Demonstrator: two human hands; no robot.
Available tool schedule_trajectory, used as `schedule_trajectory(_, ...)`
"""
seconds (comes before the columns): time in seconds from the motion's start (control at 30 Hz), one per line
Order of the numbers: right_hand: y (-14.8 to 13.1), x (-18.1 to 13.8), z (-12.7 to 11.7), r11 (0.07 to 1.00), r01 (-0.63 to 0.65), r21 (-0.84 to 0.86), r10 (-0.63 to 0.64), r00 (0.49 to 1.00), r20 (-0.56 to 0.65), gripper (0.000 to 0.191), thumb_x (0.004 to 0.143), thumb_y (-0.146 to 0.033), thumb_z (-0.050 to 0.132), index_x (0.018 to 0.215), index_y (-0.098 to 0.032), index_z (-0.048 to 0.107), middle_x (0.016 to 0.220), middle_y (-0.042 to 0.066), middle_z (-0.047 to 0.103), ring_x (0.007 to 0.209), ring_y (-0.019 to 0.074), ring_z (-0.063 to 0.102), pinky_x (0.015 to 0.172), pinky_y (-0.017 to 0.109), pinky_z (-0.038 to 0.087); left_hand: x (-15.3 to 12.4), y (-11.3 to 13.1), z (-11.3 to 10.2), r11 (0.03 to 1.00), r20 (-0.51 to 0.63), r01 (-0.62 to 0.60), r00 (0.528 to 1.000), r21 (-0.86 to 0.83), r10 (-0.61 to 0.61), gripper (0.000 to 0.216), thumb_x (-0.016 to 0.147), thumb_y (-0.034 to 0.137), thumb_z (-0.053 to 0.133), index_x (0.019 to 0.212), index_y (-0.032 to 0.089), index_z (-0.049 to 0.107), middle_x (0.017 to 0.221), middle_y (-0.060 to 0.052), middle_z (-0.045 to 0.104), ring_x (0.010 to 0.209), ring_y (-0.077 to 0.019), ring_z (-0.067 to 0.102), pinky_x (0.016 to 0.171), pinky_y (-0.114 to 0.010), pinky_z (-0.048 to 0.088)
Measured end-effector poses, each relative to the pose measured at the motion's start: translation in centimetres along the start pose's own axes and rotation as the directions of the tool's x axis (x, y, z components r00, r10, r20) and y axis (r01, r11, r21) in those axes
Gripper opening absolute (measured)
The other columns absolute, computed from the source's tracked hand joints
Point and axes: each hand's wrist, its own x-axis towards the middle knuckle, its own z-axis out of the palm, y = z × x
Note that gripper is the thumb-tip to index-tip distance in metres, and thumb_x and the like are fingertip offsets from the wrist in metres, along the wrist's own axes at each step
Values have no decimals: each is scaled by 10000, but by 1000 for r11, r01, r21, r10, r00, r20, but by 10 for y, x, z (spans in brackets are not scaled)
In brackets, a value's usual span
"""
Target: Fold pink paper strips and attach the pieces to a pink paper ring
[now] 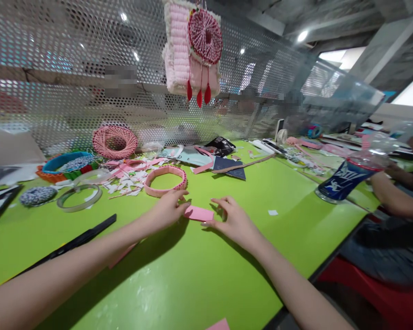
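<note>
A short pink paper strip (pixel 200 213) lies just above or on the green tabletop, between my two hands. My left hand (pixel 167 210) has its fingertips on the strip's left end, closed on it as far as I can see. Around the strip's right end my right hand (pixel 234 222) is open, thumb and fingers apart, with the thumb tip close to the lower edge. Just beyond my left hand stands a pink paper ring (pixel 165 179) with a ridged stretch on its right side. Another pink piece (pixel 124 255) is partly hidden under my left forearm.
A black-handled cutter knife (pixel 84 236) lies by my left forearm. Tape rolls (pixel 79 198), paper scraps (pixel 127 182) and woven rings (pixel 114 141) crowd the far left. A blue-patterned cup (pixel 342 181) stands right, near another person's arm (pixel 397 197). A decoration (pixel 205 36) hangs ahead.
</note>
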Motion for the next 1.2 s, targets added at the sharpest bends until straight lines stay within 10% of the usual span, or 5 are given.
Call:
schedule_trajectory(0.33,9,2,-7,920,-218,326,199,976,89,391,920,-297,496,1235,-68,527,894,132,688,675,177,632,417,234,460,0,19,-9,988,160,135,980,-79,-121,563,823,338,414,1304,58,496,1081,-138,701,920,-258,667,830,-350,508)
schedule_trajectory(0.73,13,4,-10,933,-175,314,197,979,-42,284,887,-304,527,1065,-97,607,774,88,674,548,147,589,423,236,432,-11,20,-15,998,85,65,994,-20,-63,493,834,317,413,1270,113,522,1291,-158,578,1071,-264,599,936,-383,453)
schedule_trajectory(0.93,11,2,-18,960,-30,279,89,976,-201,300,876,-379,505,1035,-155,626,801,65,647,601,163,570,509,280,441,-55,-8,-58,988,87,35,995,149,-48,504,797,387,466,1232,148,553,1092,-147,645,965,-291,607,858,-422,466)
schedule_trajectory(1.2,-40,-13,10,926,207,317,-244,966,81,213,875,-305,543,1000,-186,669,875,64,682,704,164,618,593,277,481,-127,-45,-43,971,-12,157,987,178,-158,516,812,397,470,1227,92,504,1169,-200,582,1039,-323,559,857,-433,446)
